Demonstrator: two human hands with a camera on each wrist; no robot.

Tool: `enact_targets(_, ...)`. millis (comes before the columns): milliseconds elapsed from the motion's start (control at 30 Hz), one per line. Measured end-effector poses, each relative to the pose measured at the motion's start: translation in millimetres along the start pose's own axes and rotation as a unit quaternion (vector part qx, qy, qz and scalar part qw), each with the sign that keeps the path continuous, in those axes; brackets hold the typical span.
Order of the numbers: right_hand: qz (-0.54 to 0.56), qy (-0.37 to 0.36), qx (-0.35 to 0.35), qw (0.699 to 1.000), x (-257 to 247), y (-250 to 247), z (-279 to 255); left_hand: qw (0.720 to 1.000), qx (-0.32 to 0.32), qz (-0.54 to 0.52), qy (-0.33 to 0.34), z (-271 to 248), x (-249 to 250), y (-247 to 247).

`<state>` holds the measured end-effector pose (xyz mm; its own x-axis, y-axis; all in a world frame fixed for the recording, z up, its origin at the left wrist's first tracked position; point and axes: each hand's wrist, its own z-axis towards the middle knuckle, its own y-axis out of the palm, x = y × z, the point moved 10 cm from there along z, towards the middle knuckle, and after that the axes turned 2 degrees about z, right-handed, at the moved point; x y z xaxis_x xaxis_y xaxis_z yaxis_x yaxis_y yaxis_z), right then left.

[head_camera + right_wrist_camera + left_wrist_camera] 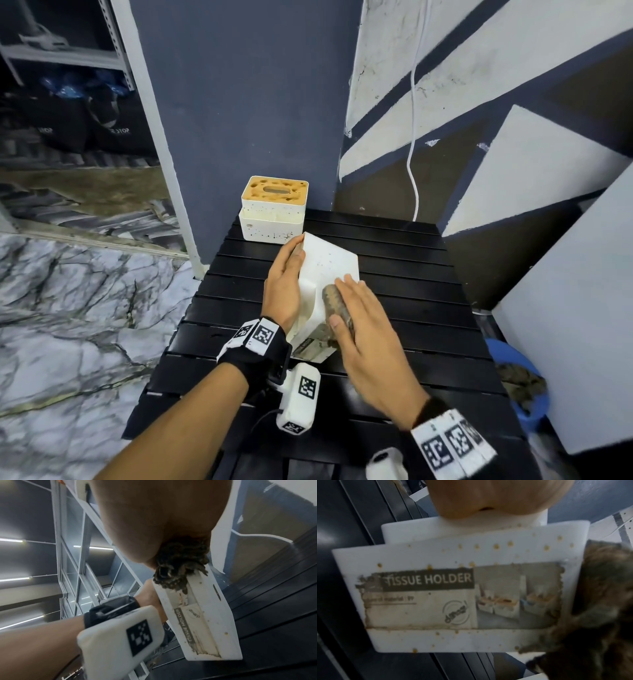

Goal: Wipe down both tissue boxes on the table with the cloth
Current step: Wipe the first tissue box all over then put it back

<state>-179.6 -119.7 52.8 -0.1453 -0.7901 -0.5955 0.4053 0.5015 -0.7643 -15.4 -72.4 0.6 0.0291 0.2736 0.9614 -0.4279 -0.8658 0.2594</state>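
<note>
Left grip (283, 291) clasps tissue holder (329, 263); right grip (373, 339), flat on rag (337, 304), should rub stains w/ firm, even strokes.

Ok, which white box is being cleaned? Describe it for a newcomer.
On the black slatted table, look mid-table, where the left hand holds a white tissue holder tilted while the right hand presses a brown rag to it. Unlike the upright white box at the far edge with its tan slotted lid, this one shows a worn TISSUE HOLDER label.
</note>
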Motion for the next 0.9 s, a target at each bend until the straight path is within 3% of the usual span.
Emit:
enact_targets(100,-0.015,0.005,0.002,1.0,2,3,12,1.0,-0.009,0.001,0.007,-1,2,1)
enact_targets(333,-0.017,0.056,-0.025,0.998,44,2,112,0.999,-0.018,0.045,0.016,1,5,7)
enact_targets(433,-0.002,0.056,-0.019,0.998,40,2,105,0.999,-0.013,0.046,0.015,1,4,7)
enact_targets(567,0.014,-0.008,0.001,1.0,3,-2,35,0.999,-0.008,0.039,0.014,-2,6,6)
enact_targets(667,-0.001,-0.013,-0.015,1.0,-4,3,0,0.999,-0.016,0.039,0.009,-3,5,7)
enact_targets(767,0.009,-0.005,-0.01,1.0,3,1,25,0.999,-0.023,0.042,0.018,-2,8,8)
enact_targets(900,0.0,0.03,-0.032,0.999,27,1,96,0.997,-0.031,0.064,0.021,-1,9,9)
